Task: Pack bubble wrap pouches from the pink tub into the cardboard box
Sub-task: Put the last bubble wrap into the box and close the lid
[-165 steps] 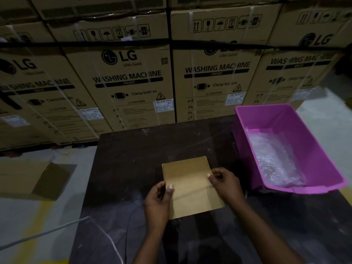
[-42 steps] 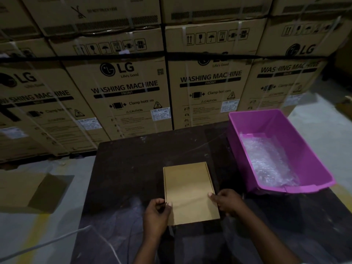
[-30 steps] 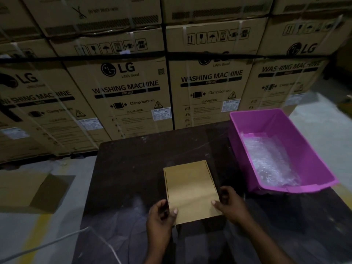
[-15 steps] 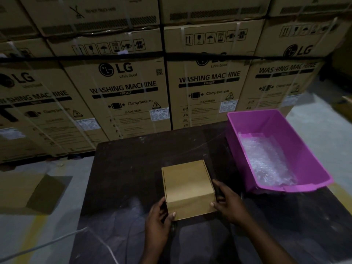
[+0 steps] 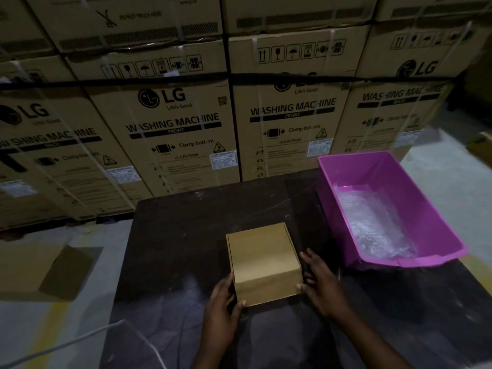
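A small brown cardboard box [image 5: 262,258] stands on the dark table, its top face shut. My left hand [image 5: 223,296] grips its near left corner, thumb on the front face and fingers along the left side. My right hand [image 5: 319,283] holds the near right corner, fingers spread along the right side and thumb tip at the front edge. The pink tub [image 5: 431,209] sits at the table's right side, close to the box. Clear bubble wrap pouches [image 5: 372,225] lie on the tub's bottom.
The dark table [image 5: 186,235] runs out to the left and towards me. Stacked washing machine cartons [image 5: 173,123] form a wall just behind it. Flat cardboard [image 5: 40,270] lies on the floor at left. A white cable [image 5: 80,339] crosses the near left.
The flat cardboard sheet has become a standing box with a raised front face. Both hands slid from its near edge to its near corners.
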A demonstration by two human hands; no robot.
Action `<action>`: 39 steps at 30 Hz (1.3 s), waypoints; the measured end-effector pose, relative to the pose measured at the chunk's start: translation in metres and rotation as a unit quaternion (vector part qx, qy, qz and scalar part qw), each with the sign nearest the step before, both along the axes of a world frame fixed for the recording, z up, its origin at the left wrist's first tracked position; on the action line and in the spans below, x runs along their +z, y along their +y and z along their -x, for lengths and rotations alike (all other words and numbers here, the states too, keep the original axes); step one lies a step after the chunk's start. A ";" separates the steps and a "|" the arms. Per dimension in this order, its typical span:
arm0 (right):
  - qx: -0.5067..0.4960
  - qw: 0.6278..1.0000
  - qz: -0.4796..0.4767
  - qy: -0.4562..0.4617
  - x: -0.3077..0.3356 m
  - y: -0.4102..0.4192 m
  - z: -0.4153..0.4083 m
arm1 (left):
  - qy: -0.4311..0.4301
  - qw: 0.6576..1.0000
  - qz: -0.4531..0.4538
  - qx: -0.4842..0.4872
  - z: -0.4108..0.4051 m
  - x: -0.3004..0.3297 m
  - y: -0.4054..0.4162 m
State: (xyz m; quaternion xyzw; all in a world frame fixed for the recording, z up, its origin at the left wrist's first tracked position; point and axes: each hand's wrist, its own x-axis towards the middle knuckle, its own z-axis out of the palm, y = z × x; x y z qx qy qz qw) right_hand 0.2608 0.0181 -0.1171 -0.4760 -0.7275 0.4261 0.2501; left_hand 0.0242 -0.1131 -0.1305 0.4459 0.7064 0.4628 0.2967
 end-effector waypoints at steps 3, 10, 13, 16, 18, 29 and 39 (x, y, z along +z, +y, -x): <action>0.020 0.999 -0.012 -0.030 0.000 0.004 -0.001 | 0.022 1.000 -0.013 -0.003 -0.001 0.004 0.000; 0.115 0.981 -0.057 -0.145 0.001 0.020 -0.001 | 0.155 0.987 0.035 -0.035 0.003 0.010 0.005; 0.137 0.974 -0.061 -0.168 0.007 0.023 0.000 | 0.218 0.973 0.061 -0.047 0.005 0.009 0.007; 0.144 0.966 -0.074 -0.201 0.006 0.024 0.000 | 0.279 0.955 0.075 -0.060 0.008 0.007 0.009; 0.146 0.964 -0.077 -0.211 0.004 0.025 0.000 | 0.325 0.941 0.059 -0.079 0.012 0.005 0.011; 0.170 0.954 -0.145 -0.201 0.011 0.021 0.010 | 0.461 0.871 -0.003 -0.171 0.029 0.009 0.031; 0.153 0.941 -0.154 -0.261 0.003 0.017 0.011 | 0.508 0.833 0.027 -0.215 0.025 0.010 0.036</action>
